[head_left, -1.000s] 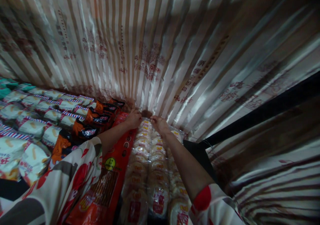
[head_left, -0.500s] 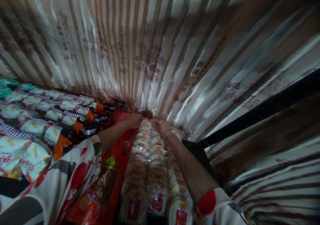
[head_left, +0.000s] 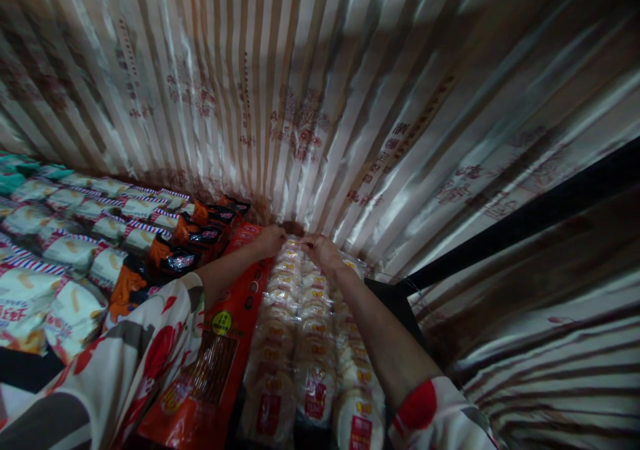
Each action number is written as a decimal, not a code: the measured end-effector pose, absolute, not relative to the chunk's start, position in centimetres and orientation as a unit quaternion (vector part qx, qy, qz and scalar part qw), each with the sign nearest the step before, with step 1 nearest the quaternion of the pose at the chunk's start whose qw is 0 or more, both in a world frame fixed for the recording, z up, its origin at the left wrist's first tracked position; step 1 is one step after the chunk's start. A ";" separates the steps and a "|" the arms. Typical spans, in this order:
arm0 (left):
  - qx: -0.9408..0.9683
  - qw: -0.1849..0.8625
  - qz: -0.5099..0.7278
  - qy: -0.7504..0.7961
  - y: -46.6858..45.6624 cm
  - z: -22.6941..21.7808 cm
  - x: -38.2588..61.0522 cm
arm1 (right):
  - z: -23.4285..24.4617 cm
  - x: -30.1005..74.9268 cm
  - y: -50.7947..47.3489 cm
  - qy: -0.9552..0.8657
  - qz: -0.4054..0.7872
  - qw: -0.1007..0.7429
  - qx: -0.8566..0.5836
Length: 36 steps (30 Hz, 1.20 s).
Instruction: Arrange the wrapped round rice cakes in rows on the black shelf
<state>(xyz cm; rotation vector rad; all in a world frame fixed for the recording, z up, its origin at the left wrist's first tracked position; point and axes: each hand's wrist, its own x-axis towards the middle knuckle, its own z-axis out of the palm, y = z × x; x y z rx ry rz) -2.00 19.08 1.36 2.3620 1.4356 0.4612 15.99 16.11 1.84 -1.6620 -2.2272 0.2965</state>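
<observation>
Rows of round, flat cakes in clear wrappers [head_left: 270,337] stand on edge, with yellow and red labels on their fronts. At the far end of these rows, both my hands close on the edges of a wrapped round cake [head_left: 292,244]. My left hand [head_left: 271,239] is at its left side, fingers bent together. From the right, my right hand [head_left: 323,251] pinches with thumb and forefinger. The fingertips are small and dim here. Under my left forearm lies a long red packet [head_left: 247,273] with a window showing brown sticks.
Several rows of white snack bags [head_left: 65,253] fill the left side, with orange and black packets [head_left: 173,257] beside them. A striped, pleated curtain [head_left: 300,103] hangs close behind the goods. At the right, a dark bar [head_left: 500,230] slants across.
Both hands stay at the far end of the cakes. The right fingers have shifted slightly and look more tightly pinched; the goods have hardly moved.
</observation>
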 end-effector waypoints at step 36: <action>0.799 0.303 0.140 0.500 17.7 1.7 -3.8 | 3.0 14.2 14.7 -0.734 0.014 0.114 -0.669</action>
